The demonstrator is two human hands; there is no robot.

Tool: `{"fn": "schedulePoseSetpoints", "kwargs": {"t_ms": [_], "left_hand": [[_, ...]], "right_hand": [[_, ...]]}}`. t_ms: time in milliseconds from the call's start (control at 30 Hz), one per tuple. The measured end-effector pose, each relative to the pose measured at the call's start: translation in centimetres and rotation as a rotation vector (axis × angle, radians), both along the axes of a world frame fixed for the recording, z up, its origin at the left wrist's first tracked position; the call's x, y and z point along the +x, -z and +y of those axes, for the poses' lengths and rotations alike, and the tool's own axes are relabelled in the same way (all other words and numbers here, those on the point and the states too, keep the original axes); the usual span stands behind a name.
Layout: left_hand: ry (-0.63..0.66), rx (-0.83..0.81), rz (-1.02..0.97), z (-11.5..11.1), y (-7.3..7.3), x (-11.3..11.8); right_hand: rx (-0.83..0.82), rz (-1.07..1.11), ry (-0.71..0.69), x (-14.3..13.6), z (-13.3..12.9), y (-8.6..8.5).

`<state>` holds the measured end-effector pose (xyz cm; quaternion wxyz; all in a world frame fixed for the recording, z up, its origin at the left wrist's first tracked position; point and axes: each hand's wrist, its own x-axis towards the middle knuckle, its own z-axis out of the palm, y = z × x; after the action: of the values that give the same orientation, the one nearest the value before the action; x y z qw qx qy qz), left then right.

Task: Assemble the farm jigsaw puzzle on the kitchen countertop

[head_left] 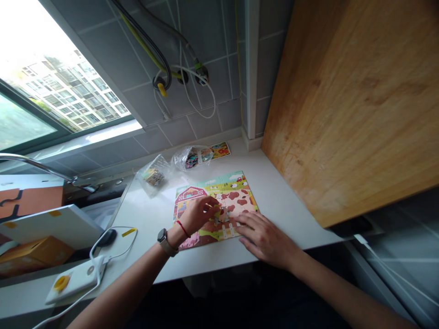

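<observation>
A farm-scene jigsaw puzzle (236,198) lies flat on the white countertop, with a red barn at its left and a brown-spotted cow at its right. My left hand (200,213) reaches over its middle, thumb and fingers curled into a pinch on a small puzzle piece (222,214) near a gap in the picture. The fingers partly cover that piece. Flat on the lower right part of the puzzle rests my right hand (265,235), fingers stretched out and slightly apart. My left forearm hides some of the puzzle's lower left.
Behind the puzzle are a clear bag of pieces (152,176), another plastic bag (192,157) and a colourful picture card (220,150). A white power strip (77,278) with cables, boxes and a faucet (82,184) stand left. A wooden panel (343,114) rises at right.
</observation>
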<state>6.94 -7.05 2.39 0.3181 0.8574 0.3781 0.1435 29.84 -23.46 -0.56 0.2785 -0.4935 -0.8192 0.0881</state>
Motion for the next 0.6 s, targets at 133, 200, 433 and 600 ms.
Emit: {"fn": "schedulePoseSetpoints", "kwargs": {"t_ms": [133, 200, 433, 600], "left_hand": [[-0.038, 0.259, 0.051, -0.9, 0.9, -1.1], [-0.028, 0.348, 0.051, -1.4, 1.3, -1.3], [0.066, 0.315, -0.028, -2.1, 1.5, -2.2], [0.266, 0.291, 0.011, -1.4, 0.9, -3.5]], "right_hand": [[-0.008, -0.001, 0.003, 0.0, -0.1, -0.2], [-0.003, -0.002, 0.004, 0.0, -0.1, -0.3], [-0.007, -0.006, 0.004, 0.0, 0.0, 0.0], [-0.016, 0.001, 0.003, 0.0, 0.0, 0.2]]}}
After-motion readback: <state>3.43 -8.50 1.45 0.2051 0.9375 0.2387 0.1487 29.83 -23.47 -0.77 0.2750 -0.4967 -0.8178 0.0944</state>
